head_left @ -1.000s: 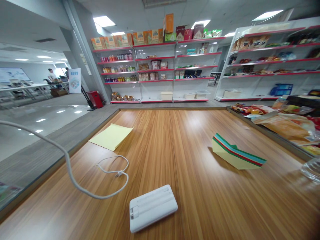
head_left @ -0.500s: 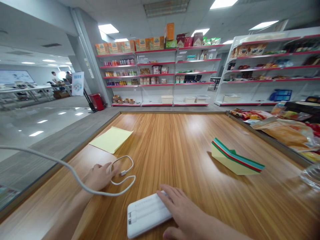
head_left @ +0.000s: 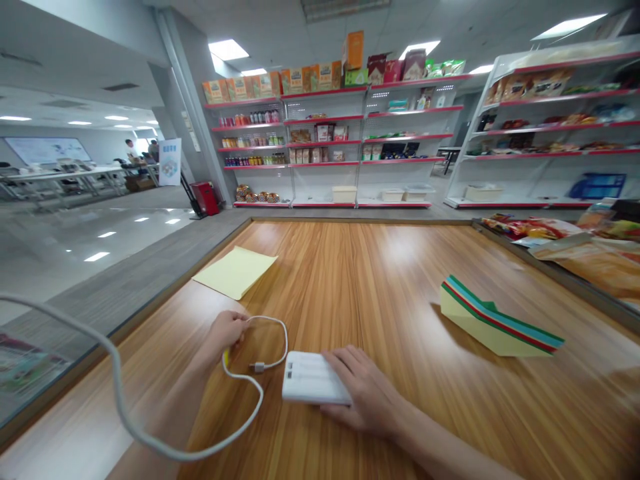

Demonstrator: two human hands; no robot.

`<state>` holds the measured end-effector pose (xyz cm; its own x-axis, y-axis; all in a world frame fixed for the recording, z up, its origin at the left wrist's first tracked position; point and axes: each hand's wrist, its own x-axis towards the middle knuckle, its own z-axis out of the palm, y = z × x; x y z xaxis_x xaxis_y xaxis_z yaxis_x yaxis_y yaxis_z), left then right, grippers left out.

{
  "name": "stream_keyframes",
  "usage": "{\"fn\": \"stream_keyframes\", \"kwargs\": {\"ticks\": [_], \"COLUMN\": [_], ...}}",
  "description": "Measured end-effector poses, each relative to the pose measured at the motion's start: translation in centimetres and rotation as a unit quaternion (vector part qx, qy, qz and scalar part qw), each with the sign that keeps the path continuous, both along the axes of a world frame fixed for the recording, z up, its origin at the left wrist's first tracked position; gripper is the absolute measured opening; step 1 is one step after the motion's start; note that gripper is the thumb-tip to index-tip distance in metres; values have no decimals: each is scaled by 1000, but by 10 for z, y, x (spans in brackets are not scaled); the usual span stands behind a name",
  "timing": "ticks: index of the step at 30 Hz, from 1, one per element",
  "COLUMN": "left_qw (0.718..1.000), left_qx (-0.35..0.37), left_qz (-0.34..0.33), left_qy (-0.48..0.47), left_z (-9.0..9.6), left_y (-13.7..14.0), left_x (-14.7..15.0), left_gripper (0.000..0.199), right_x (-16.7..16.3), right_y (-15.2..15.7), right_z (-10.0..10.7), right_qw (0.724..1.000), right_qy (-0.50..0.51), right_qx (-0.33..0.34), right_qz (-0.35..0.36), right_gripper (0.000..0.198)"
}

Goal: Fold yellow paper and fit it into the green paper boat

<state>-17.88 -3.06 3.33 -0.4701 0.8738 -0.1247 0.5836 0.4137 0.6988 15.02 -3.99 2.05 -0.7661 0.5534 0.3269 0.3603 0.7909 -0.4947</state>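
Observation:
My left hand (head_left: 229, 330) pinches a white USB cable (head_left: 257, 393) above the left part of the table. The cable loops on the wood, and its metal plug (head_left: 259, 367) points left, close by my fingers. A small yellow bit (head_left: 227, 357) shows below that hand. My right hand (head_left: 367, 387) is closed round the right end of a white power bank (head_left: 311, 377). Two ports on the power bank's left end face the cable plug, with a gap between them. My right fingers lie over its top and the thumb along its near edge.
A pale yellow paper sheet (head_left: 236, 272) lies at the far left of the wooden table (head_left: 320, 267). On the right stands a folded paper boat (head_left: 495, 327) with coloured stripes. Packaged snacks (head_left: 530, 230) line the right edge. Stocked shelves (head_left: 325, 143) stand behind.
The power bank has been turned and slid away from me, its ports now facing left, with my right hand gripping it. My left hand has closed on the cable, and the near cable loop has shifted.

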Motion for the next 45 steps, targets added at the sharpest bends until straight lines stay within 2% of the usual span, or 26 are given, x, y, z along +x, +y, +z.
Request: {"fn": "stream_keyframes", "kwargs": {"ticks": [2,4,6,8,9,10,13,15,19,21,22,25,27,29,31,33,36,39,41,45], "left_qw": [998,992,983,973,966,941,872,850,827,833,845,901,926,949,968,976,972,941,910,861], "left_qx": [34,79,123,151,162,186,206,186,115,68,38,-58,-79,-42,24,82,148,213,242,274], "left_qz": [-5,-10,-22,-43,-60,-88,-140,-157,-190,-212,-223,-244,-259,-251,-216,-183,-154,-125,-103,-23], "left_qy": [-52,-95,-134,-168,-194,-270,-422,-468,-516,-507,-484,-355,-263,-187,-124,-82,-99,-233,-320,-427], "left_z": [4,10,18,24,26,27,27,25,17,10,6,-9,-17,-22,-22,-21,-16,-9,-2,8], "left_y": [-2,-6,-10,-14,-16,-18,-23,-24,-25,-25,-25,-28,-30,-31,-30,-28,-26,-26,-27,-25], "left_x": [6,15,30,50,60,71,97,104,100,96,95,100,108,115,122,126,131,136,139,141], "left_gripper": [13,18,22,26,27,28,27,24,22,28,34,51,56,49,38,31,21,14,20,38], "right_x": [3,2,-3,-9,-11,-12,-9,-5,-1,-1,-1,-1,0,1,1,0,-3,-4,-4,-4], "right_y": [10,18,23,26,26,27,27,26,25,26,26,27,26,23,20,17,12,8,6,1], "right_z": [-5,-8,-11,-11,-11,-10,-7,-5,-5,-7,-8,-9,-9,-7,-6,-6,-6,-5,-3,1], "right_qw": [991,952,873,773,728,692,626,600,565,549,542,537,543,551,561,578,627,692,725,779], "right_qy": [100,215,317,381,396,402,401,409,448,473,481,494,492,482,468,448,392,338,314,274], "right_qx": [-59,-177,-345,-501,-558,-599,-667,-684,-688,-685,-684,-679,-675,-674,-674,-670,-659,-625,-599,-546], "right_qz": [-66,-126,-133,-85,-50,-17,56,73,80,78,77,80,86,96,113,129,137,131,130,139], "right_gripper": [63,51,41,36,35,37,47,48,42,39,37,36,35,36,36,36,37,40,45,46]}}
